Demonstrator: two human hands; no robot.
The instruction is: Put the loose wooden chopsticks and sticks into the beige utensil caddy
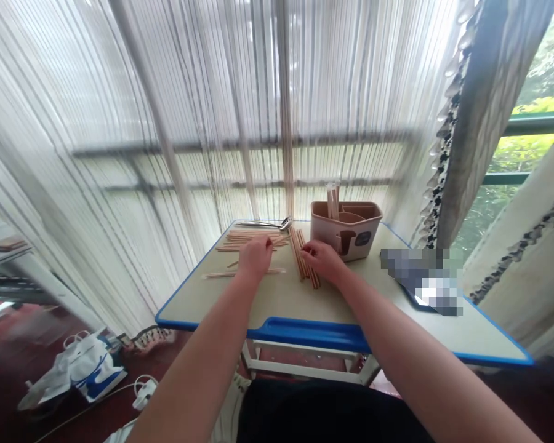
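My left hand [255,256] is closed in a pinch over the left side of the table, with a thin wooden chopstick [281,240] at its fingertips. Around and beyond it, several chopsticks [240,236] lie crosswise in a loose pile. Closer to me is a pair in a clear wrapper [221,275]. My right hand [322,258] has its fingers curled onto a row of chopsticks [297,255] that point away from me; its fingers partly cover the row. Just behind the right hand stands a brown and cream utensil holder [360,237] with wrapped chopsticks [333,200] upright in it.
A metal slotted ladle [284,224] lies at the table's far edge. On the right is a dark, partly blurred-out object [413,280]. The table [189,301] has a blue rim. Sheer curtains hang behind it, and a white bag [90,363] sits on the floor at left.
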